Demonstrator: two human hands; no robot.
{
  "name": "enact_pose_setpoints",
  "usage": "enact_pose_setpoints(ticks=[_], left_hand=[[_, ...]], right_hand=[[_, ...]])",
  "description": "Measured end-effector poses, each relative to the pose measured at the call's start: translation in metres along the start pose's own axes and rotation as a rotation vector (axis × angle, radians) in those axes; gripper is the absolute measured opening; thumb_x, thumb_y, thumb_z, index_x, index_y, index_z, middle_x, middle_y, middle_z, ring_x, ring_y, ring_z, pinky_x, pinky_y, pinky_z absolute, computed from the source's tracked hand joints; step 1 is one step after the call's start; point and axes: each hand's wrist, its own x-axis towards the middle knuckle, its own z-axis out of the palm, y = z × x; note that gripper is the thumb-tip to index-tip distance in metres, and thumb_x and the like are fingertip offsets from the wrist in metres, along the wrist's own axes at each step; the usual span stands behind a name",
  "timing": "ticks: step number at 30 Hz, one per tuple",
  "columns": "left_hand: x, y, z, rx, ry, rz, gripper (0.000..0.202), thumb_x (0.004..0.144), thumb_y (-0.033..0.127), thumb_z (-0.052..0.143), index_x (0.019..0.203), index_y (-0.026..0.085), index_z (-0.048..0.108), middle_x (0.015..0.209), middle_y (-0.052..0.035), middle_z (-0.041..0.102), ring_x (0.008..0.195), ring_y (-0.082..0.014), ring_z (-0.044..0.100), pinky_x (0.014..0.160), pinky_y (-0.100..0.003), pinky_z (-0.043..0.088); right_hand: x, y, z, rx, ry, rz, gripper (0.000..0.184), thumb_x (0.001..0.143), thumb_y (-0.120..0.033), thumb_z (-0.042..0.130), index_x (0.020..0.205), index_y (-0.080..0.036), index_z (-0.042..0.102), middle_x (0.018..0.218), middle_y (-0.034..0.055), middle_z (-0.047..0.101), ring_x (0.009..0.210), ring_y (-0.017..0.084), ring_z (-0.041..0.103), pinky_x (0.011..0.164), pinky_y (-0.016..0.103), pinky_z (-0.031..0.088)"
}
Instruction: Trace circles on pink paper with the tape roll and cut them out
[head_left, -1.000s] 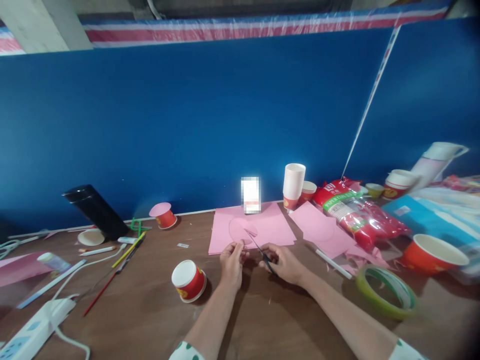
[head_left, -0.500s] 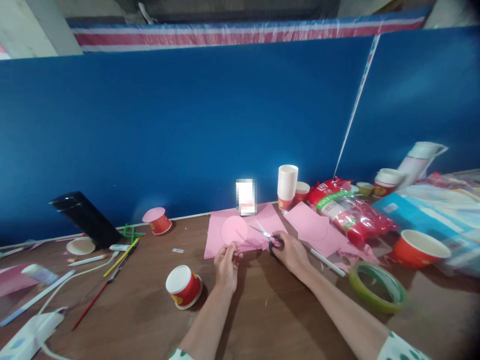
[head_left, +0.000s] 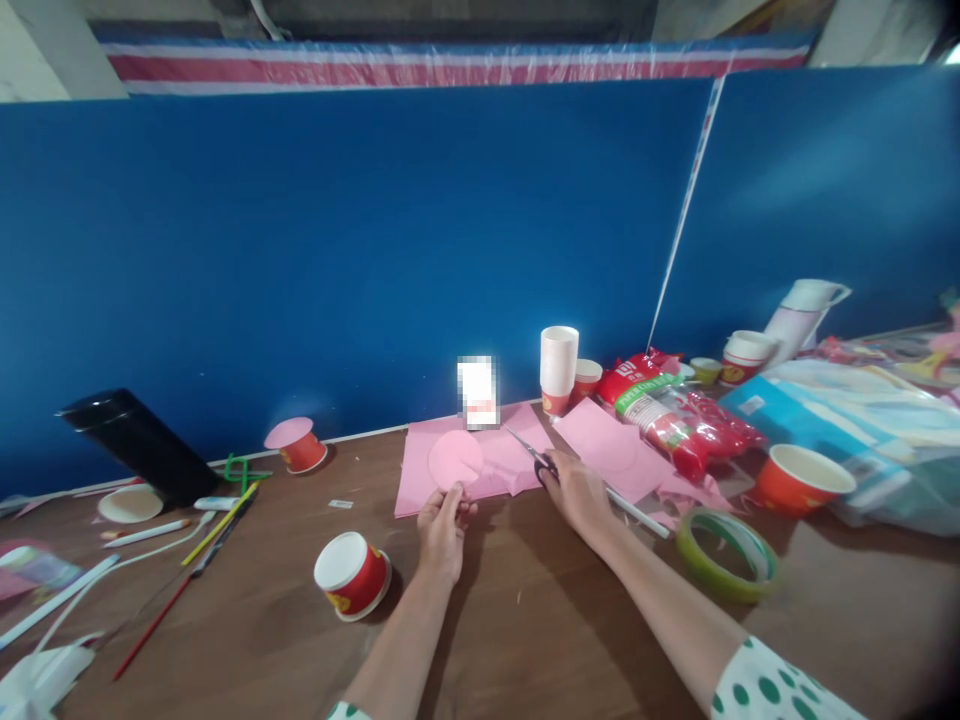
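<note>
A round pink paper disc [head_left: 455,458] with a slit on its right side is pinched at its lower edge by my left hand [head_left: 444,530]. Behind the disc lies a sheet of pink paper [head_left: 517,465]. My right hand [head_left: 577,497] grips the handles of a pair of scissors [head_left: 529,446], whose blades point up and left, apart from the disc. The blades look nearly closed. Just left of my left forearm, a red and white paper cup [head_left: 352,575] rests upside down on the wooden table [head_left: 517,640].
Right of my right hand are another pink sheet [head_left: 611,450], a white pen [head_left: 639,513], green tape [head_left: 727,556], a red cup bag [head_left: 667,410] and an orange cup [head_left: 802,480]. Stacked cups [head_left: 559,370] stand behind. A black bottle [head_left: 142,445] and brushes [head_left: 187,580] lie left.
The whole view has shifted, so things appear further left. The scissors have drawn slightly away from the disc, and their blades look more closed. My left hand still pinches the disc.
</note>
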Motion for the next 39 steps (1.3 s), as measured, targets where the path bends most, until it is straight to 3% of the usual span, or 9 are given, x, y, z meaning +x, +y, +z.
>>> enact_pose_setpoints(ticks=[4, 10, 15, 21, 27, 34, 39], left_hand=[[0.0, 0.0, -0.001, -0.044, -0.054, -0.018, 0.028, 0.054, 0.029, 0.08, 0.064, 0.012, 0.06, 0.06, 0.003, 0.055, 0.051, -0.0036, 0.049, 0.052, -0.016, 0.049], [-0.002, 0.0, -0.002, -0.031, -0.056, 0.003, 0.029, 0.054, 0.03, 0.079, 0.065, 0.012, 0.06, 0.059, 0.0035, 0.055, 0.051, -0.0036, 0.049, 0.052, -0.016, 0.049], [-0.005, -0.002, -0.002, 0.004, -0.057, 0.008, 0.03, 0.053, 0.033, 0.079, 0.063, 0.012, 0.059, 0.057, 0.0039, 0.056, 0.051, -0.0042, 0.05, 0.052, -0.015, 0.048], [-0.004, -0.003, -0.003, 0.039, -0.046, 0.042, 0.031, 0.052, 0.035, 0.079, 0.062, 0.012, 0.059, 0.057, 0.0034, 0.057, 0.051, -0.0047, 0.05, 0.052, -0.016, 0.048], [-0.004, -0.004, -0.003, 0.086, -0.032, 0.074, 0.032, 0.054, 0.039, 0.077, 0.064, 0.013, 0.061, 0.056, 0.0027, 0.057, 0.048, -0.0053, 0.049, 0.048, -0.017, 0.047], [-0.008, -0.008, -0.004, 0.443, -0.236, 0.157, 0.032, 0.065, 0.044, 0.069, 0.063, 0.013, 0.061, 0.052, 0.0015, 0.057, 0.043, -0.0074, 0.05, 0.044, -0.018, 0.041], [-0.013, -0.01, -0.003, 0.529, -0.344, 0.131, 0.031, 0.062, 0.043, 0.07, 0.059, 0.014, 0.061, 0.049, -0.0003, 0.058, 0.043, -0.0116, 0.053, 0.043, -0.02, 0.042]], right_hand=[[0.002, 0.0, -0.008, -0.039, 0.026, -0.006, 0.019, 0.085, -0.026, 0.052, 0.1, -0.019, 0.059, 0.105, 0.0079, 0.062, 0.085, 0.02, 0.061, 0.067, 0.025, 0.04], [0.004, 0.004, -0.007, -0.137, 0.028, 0.02, 0.027, 0.084, -0.02, 0.052, 0.111, -0.018, 0.055, 0.099, 0.0082, 0.063, 0.08, 0.021, 0.059, 0.063, 0.027, 0.037], [0.004, 0.007, -0.005, -0.144, 0.026, -0.025, 0.014, 0.082, -0.017, 0.052, 0.093, -0.016, 0.061, 0.09, 0.0107, 0.064, 0.089, 0.025, 0.055, 0.072, 0.03, 0.036], [0.001, 0.009, -0.002, -0.081, 0.049, -0.047, 0.015, 0.085, -0.022, 0.049, 0.088, -0.017, 0.063, 0.091, 0.0095, 0.063, 0.084, 0.021, 0.055, 0.071, 0.028, 0.037], [-0.004, 0.006, 0.002, 0.066, 0.099, -0.078, 0.02, 0.086, -0.026, 0.048, 0.097, -0.02, 0.063, 0.095, 0.0063, 0.062, 0.085, 0.018, 0.056, 0.074, 0.025, 0.039], [-0.006, 0.0, 0.001, 0.299, 0.16, -0.096, 0.023, 0.086, -0.028, 0.047, 0.099, -0.017, 0.063, 0.098, 0.0091, 0.062, 0.094, 0.023, 0.054, 0.084, 0.032, 0.039], [-0.011, -0.013, 0.004, 0.528, 0.109, -0.128, 0.034, 0.092, -0.033, 0.033, 0.101, -0.016, 0.06, 0.08, 0.005, 0.064, 0.074, 0.018, 0.058, 0.067, 0.027, 0.046]])
